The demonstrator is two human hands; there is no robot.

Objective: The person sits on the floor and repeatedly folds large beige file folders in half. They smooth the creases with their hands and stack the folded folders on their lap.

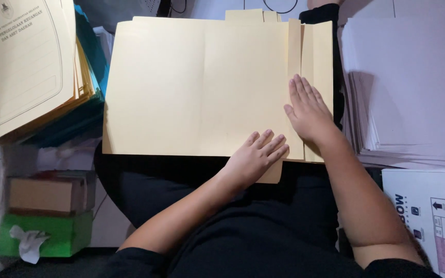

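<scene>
While both hands lie flat, nothing gripped. Left hand (256,157) palm down on lower edge of large cream folder (191,87), fingers spread and pointing up-right, fingertips just short of the folded strip. Right hand (307,110) palm down on narrow folded flap (310,51) at folder's right side, fingers together and straight, pointing away from the body. Grip of each hand open, pressing only; no fingers curled round anything.

Folder spread open across the lap, over black clothing (263,226), covering most of the middle of the view. Upright crease running from top edge down to right hand. Small tab of same cream card sticking out below the lower edge, beside left hand's wrist.

To the left, touching nothing of the open folder: tilted stack of cream folders (21,62) with printed border on the top one, resting on blue folders (91,77). Below that, brown box (45,194) atop green tissue box (63,234), white tissue poking out.

To the right, thick pile of white paper (408,87), near right forearm. White printed carton (428,216) below the pile.
</scene>
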